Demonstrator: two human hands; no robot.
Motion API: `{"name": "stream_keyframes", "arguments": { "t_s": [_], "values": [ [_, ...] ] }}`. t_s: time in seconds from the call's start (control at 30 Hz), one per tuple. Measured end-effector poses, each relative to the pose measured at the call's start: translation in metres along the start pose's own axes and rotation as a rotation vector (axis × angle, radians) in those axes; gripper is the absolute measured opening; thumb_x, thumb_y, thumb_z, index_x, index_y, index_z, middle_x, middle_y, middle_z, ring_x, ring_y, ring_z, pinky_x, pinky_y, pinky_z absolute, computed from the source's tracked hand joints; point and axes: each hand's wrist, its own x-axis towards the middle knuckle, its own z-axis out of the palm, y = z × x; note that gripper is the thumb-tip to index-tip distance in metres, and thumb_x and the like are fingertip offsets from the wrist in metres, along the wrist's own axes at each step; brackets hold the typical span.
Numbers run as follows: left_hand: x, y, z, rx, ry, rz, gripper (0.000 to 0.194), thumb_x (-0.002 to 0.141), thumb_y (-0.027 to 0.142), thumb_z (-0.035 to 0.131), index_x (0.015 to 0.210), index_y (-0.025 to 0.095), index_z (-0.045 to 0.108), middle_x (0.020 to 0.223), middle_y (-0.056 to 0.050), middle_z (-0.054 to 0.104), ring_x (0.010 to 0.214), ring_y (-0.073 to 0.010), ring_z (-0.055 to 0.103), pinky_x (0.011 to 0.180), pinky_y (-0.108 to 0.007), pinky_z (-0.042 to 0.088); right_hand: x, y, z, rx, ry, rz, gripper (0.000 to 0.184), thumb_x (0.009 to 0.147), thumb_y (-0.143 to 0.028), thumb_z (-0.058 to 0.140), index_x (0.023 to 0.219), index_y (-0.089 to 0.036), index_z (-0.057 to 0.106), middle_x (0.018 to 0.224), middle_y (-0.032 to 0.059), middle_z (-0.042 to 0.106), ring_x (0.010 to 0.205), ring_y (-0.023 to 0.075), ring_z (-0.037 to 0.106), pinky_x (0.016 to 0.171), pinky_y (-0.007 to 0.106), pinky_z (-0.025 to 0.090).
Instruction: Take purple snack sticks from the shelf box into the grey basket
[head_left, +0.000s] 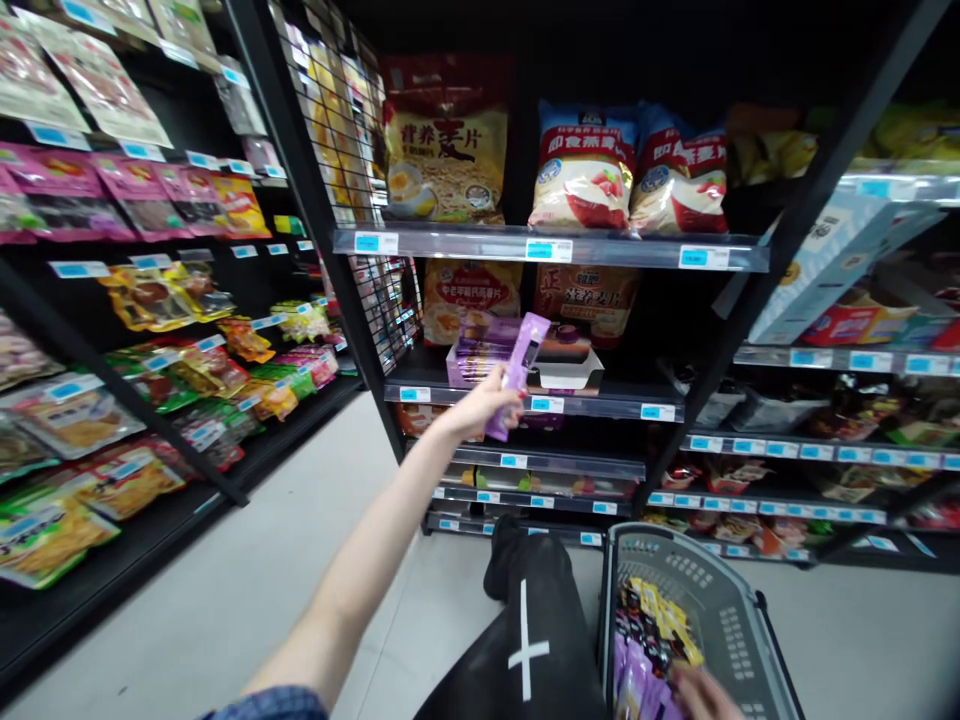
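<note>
My left hand [491, 402] is closed around a slim purple stick packet [527, 350], held upright in front of the shelf. Just behind it, an open display box [487, 350] holds several matching purple packets. Beside that stands a white-edged display box [564, 376] with a dark, brownish top. At the bottom right, my right hand [703, 692] is partly in view over the grey shopping basket [731, 570], next to purple packets [636, 675] lying in it. Its fingers are blurred and partly cut off. Yellow and black packets [664, 620] also lie in the basket.
Bags of oatmeal [585, 165] stand on the shelf above. A metal shelf edge [555, 248] with price tags runs over the display boxes. Snack shelves [150, 300] rise on the left, with more shelving [825, 450] on the right. My bent knee [540, 600] is beside the basket.
</note>
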Motion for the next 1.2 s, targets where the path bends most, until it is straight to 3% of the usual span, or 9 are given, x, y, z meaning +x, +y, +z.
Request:
{"name": "stream_keyframes", "arguments": {
  "t_s": [0.1,0.2,0.27,0.37,0.57,0.67,0.93,1.03,1.2],
  "values": [
    [-0.069,0.020,0.042,-0.574,-0.335,0.034,0.025,0.082,0.032,0.054,0.096,0.022,0.035,0.063,0.003,0.059,0.051,-0.0155,0.063,0.052,-0.034,0.055,0.029,-0.036,0.007,0.271,0.002,-0.042,0.033,0.077,-0.050,0.057,0.085,-0.020,0.066,0.081,0.0080,0.068,0.076,0.0233,0.065,0.071,0.038,0.053],
    [-0.122,0.041,0.073,-0.822,-0.421,-0.048,0.029,0.078,0.030,0.063,0.096,0.019,0.043,0.073,-0.001,0.062,0.062,-0.0163,0.067,0.064,-0.035,0.057,0.041,-0.095,0.003,0.662,0.045,-0.209,0.036,0.076,-0.050,0.059,0.094,-0.019,0.065,0.075,0.0048,0.066,0.061,0.0149,0.057,0.065,0.031,0.049],
    [-0.147,0.050,0.083,-0.795,-0.435,-0.113,0.029,0.077,0.029,0.064,0.099,0.018,0.050,0.083,-0.004,0.064,0.070,-0.0170,0.069,0.065,-0.030,0.056,0.035,-0.129,0.004,0.900,0.023,-0.289,0.039,0.078,-0.053,0.056,0.095,-0.019,0.064,0.073,0.0029,0.064,0.054,0.0116,0.051,0.054,0.027,0.043],
    [-0.172,0.053,0.085,-0.644,-0.497,-0.168,0.024,0.077,0.027,0.062,0.098,0.017,0.056,0.087,-0.005,0.065,0.074,-0.0180,0.069,0.062,-0.025,0.055,0.014,-0.155,0.017,1.037,0.034,-0.239,0.034,0.074,-0.050,0.063,0.088,-0.018,0.065,0.069,0.0015,0.063,0.056,0.0113,0.054,0.051,0.023,0.042],
    [-0.193,0.025,0.069,-0.411,-0.587,-0.284,0.016,0.072,0.027,0.066,0.079,0.014,0.060,0.066,-0.002,0.064,0.061,-0.0153,0.067,0.051,-0.019,0.050,-0.024,-0.139,0.057,1.210,0.175,0.009,0.033,0.069,-0.046,0.069,0.077,-0.015,0.064,0.058,-0.0007,0.060,0.040,0.0050,0.042,0.035,0.017,0.024],
    [-0.196,0.010,0.064,-0.457,-0.479,-0.324,0.023,0.065,0.025,0.073,0.082,0.013,0.063,0.068,-0.003,0.065,0.059,-0.0139,0.065,0.047,-0.017,0.049,-0.030,-0.132,0.065,1.286,0.155,0.035,0.035,0.073,-0.048,0.064,0.081,-0.014,0.065,0.064,0.0020,0.063,0.045,0.0066,0.047,0.036,0.017,0.029],
    [-0.195,0.001,0.073,-0.821,0.278,-0.097,0.042,0.066,0.025,0.076,0.103,0.015,0.059,0.086,-0.007,0.071,0.077,-0.0189,0.069,0.063,-0.026,0.058,-0.038,-0.130,0.063,1.411,0.106,-0.075,0.026,0.081,-0.040,0.059,0.087,-0.017,0.068,0.086,0.0051,0.070,0.057,0.0116,0.060,0.050,0.026,0.050],
    [-0.198,0.012,0.080,-0.902,0.354,-0.046,0.038,0.074,0.030,0.070,0.107,0.015,0.058,0.101,-0.012,0.070,0.091,-0.0230,0.068,0.072,-0.029,0.057,-0.041,-0.133,0.069,1.464,0.086,-0.076,0.024,0.081,-0.041,0.059,0.086,-0.019,0.068,0.087,0.0039,0.070,0.054,0.0116,0.060,0.050,0.027,0.051],
    [-0.204,0.024,0.086,-0.990,0.295,-0.019,0.032,0.084,0.032,0.060,0.110,0.014,0.058,0.110,-0.014,0.068,0.095,-0.0243,0.067,0.074,-0.031,0.058,-0.042,-0.136,0.075,1.534,0.050,-0.070,0.027,0.080,-0.044,0.059,0.086,-0.019,0.070,0.078,0.0031,0.069,0.051,0.0107,0.059,0.048,0.025,0.050]
  ]
}}
